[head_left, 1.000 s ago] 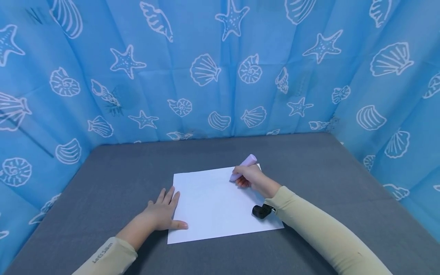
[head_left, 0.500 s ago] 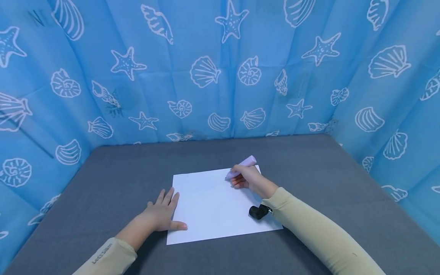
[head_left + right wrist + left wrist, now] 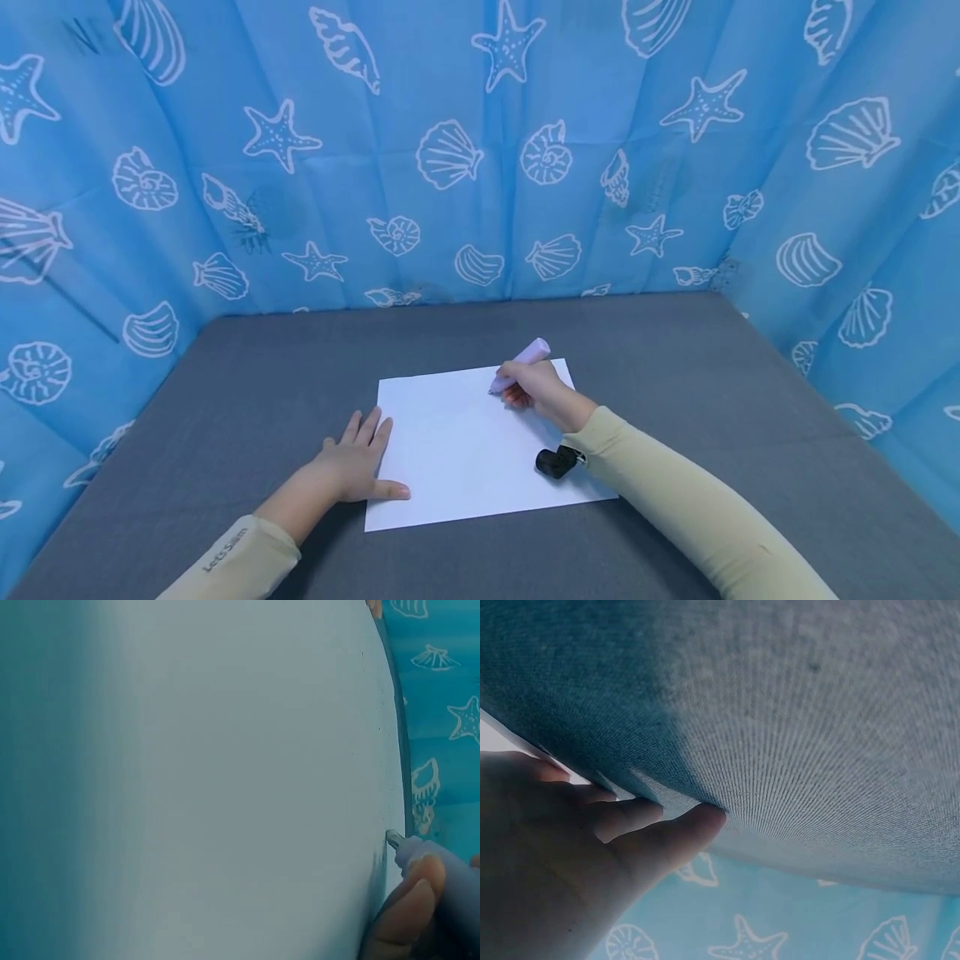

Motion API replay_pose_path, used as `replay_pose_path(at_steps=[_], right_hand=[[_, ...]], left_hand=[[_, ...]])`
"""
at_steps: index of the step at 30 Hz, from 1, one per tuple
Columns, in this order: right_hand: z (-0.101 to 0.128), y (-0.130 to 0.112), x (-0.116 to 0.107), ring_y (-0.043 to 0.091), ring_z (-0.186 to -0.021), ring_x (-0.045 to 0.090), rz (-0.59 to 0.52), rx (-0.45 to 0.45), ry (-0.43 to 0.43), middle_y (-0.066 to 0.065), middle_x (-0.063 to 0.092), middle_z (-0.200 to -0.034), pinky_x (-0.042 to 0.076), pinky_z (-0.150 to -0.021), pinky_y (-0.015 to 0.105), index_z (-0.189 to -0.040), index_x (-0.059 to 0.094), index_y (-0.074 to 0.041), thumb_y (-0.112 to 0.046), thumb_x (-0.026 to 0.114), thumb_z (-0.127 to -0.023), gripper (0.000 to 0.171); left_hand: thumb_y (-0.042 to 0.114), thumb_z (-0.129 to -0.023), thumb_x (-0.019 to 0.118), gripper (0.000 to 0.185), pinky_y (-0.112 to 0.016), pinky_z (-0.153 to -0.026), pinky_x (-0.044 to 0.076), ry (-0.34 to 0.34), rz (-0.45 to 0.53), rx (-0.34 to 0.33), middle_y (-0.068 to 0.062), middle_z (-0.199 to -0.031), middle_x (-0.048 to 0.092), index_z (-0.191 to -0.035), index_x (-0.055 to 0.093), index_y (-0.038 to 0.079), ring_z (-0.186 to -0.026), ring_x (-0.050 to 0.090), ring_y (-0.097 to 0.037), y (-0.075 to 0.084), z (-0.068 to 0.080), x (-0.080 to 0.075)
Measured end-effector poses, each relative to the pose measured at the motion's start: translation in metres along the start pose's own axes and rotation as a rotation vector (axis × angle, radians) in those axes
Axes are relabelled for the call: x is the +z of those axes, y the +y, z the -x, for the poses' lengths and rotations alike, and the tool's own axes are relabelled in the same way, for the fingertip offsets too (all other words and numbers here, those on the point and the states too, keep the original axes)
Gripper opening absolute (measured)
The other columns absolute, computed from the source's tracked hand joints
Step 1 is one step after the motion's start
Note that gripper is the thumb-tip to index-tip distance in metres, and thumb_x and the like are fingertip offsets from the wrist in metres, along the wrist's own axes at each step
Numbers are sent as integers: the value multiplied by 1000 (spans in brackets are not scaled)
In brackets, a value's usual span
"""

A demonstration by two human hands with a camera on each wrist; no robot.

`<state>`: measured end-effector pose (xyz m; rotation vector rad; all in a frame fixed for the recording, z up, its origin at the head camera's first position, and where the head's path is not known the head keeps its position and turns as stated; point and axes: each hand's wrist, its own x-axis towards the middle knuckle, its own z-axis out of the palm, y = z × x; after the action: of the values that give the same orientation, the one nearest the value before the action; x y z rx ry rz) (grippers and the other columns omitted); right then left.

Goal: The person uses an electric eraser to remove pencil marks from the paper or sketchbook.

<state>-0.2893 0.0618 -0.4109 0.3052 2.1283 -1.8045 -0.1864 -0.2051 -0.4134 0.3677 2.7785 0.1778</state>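
A white sheet of paper (image 3: 457, 454) lies on the grey cloth. Flat on its left edge rests my left hand (image 3: 358, 467), fingers spread, with the thumb reaching onto the sheet. Over the upper right part of the paper, my right hand (image 3: 538, 388) grips a thick lilac marker (image 3: 531, 352). The marker slants, its tip pointing down-left at the paper's surface. In the right wrist view, the thumb presses along the marker (image 3: 435, 862) near its pale tip. No line stands out on the sheet in the head view.
Grey cloth (image 3: 300, 358) covers the table around the paper. A blue curtain (image 3: 337, 192) with white shells and starfish hangs behind and at both sides. A small black camera (image 3: 557, 462) sticks out from the right wrist, low over the sheet.
My right hand has shifted a little left across the paper, taking the marker with it. The left hand and the sheet stay where they were.
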Motion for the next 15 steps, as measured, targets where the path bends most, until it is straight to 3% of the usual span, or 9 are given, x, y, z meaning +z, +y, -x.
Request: replay_pose_path(at_steps=[7,15], right_hand=[[1,-2,-2,11,-47,49,22,7,-14,7,54,-59,41,-46,22,-96,59,7,-11,63,-86,20],[4,-3,-12,14,-56,49,-87,36,-67,8,54,-67,45,-53,24,-98,57,5,-25,56,-97,30]], left_hand=[[66,-75,70,112,-74,-99,22,1,5,2,-27,-157,13,-150,27,-4,-142,9,-51,1,1,-3],[65,-75,71,111,-74,-100,22,5,15,2,-27,-157,13,-150,27,-4,-142,10,-50,2,4,-4]])
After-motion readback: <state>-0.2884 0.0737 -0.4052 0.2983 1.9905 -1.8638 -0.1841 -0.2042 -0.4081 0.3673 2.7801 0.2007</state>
